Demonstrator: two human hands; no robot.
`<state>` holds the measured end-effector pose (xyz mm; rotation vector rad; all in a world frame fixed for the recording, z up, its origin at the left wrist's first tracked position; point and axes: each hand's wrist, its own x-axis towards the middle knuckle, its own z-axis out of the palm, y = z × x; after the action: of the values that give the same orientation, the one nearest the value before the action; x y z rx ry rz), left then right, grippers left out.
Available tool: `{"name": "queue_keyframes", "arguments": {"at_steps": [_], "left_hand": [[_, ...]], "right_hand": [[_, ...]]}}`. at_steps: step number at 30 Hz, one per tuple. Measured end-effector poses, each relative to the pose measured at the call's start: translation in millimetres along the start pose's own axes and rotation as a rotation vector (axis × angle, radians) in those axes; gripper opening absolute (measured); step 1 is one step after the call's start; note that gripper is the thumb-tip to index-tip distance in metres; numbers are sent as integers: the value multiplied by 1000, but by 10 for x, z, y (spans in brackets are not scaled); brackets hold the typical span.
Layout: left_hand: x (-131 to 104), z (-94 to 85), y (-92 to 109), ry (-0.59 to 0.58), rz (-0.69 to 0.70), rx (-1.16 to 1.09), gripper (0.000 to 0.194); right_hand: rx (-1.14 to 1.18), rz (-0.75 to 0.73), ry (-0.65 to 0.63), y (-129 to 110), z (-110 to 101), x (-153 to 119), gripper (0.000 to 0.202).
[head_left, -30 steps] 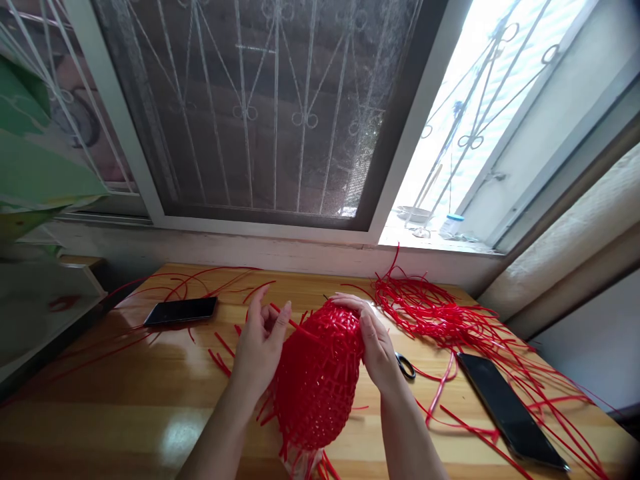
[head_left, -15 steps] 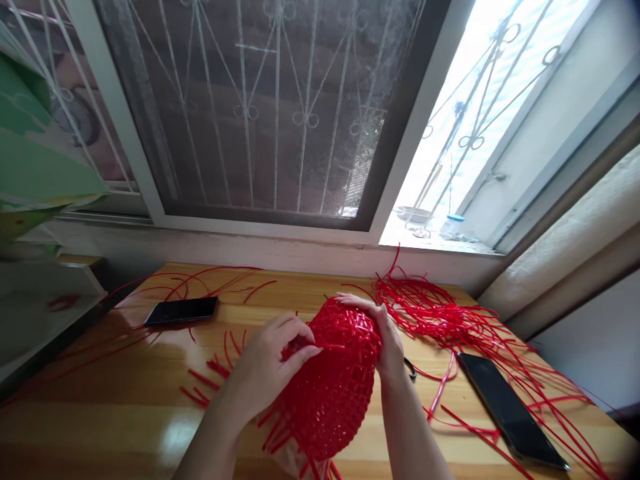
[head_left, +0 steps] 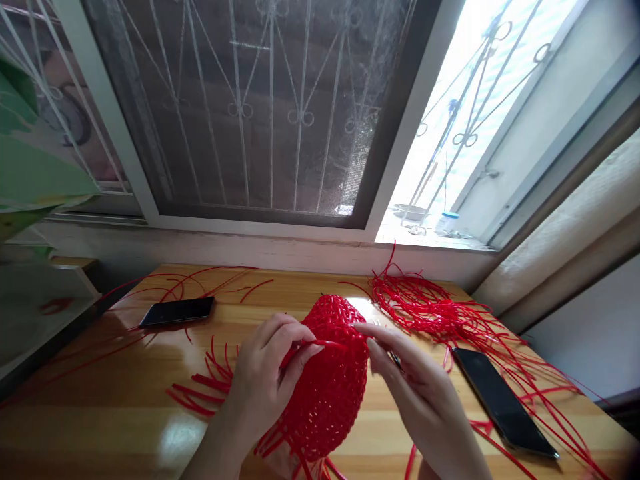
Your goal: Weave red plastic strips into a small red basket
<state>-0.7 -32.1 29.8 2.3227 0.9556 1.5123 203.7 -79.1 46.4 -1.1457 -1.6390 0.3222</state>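
Note:
A red woven piece [head_left: 333,400] stands in the lower middle of the head view, with loose red strand ends sticking out at its lower left. On its left side, my left hand [head_left: 275,363] pinches a red strand [head_left: 327,344] between thumb and fingers. My right hand [head_left: 407,370] is at the right side of the weave, its index fingertip on or very near the surface and its thumb lower down, apart from the index finger. A small dark object beside the right fingers is mostly hidden.
A black phone [head_left: 177,312] lies at the back left of the wooden table [head_left: 125,387]. Another dark phone [head_left: 505,400] is at the right, near a tangled heap of red strands [head_left: 430,310]. Behind the table is a barred window.
My right hand has come off the top of the weave and moved down to its right side, fingertips towards the strand. The left hand keeps its pinch. The view has shifted slightly.

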Motion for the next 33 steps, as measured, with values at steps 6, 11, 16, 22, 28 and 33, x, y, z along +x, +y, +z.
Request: {"name": "queue_keyframes", "arguments": {"at_steps": [6,11,16,22,28,33], "left_hand": [[3,9,27,48,-6,-31,10],[-12,16,39,-22,27,-95,17],[-28,43,64,-86,30,-170,19],[-14,34,42,-59,100,-173,24],[-18,27,52,-62,79,-226,24],[-58,116,28,-27,-158,-392,25]], "right_hand": [[82,52,-14,211,167,131,19],[72,-118,-191,152,165,176,23],[167,-176,-265,178,181,176,17],[277,-104,-231,254,242,132,52],[82,-195,-291,149,217,158,20],[64,-244,-279,148,226,197,19]]}}
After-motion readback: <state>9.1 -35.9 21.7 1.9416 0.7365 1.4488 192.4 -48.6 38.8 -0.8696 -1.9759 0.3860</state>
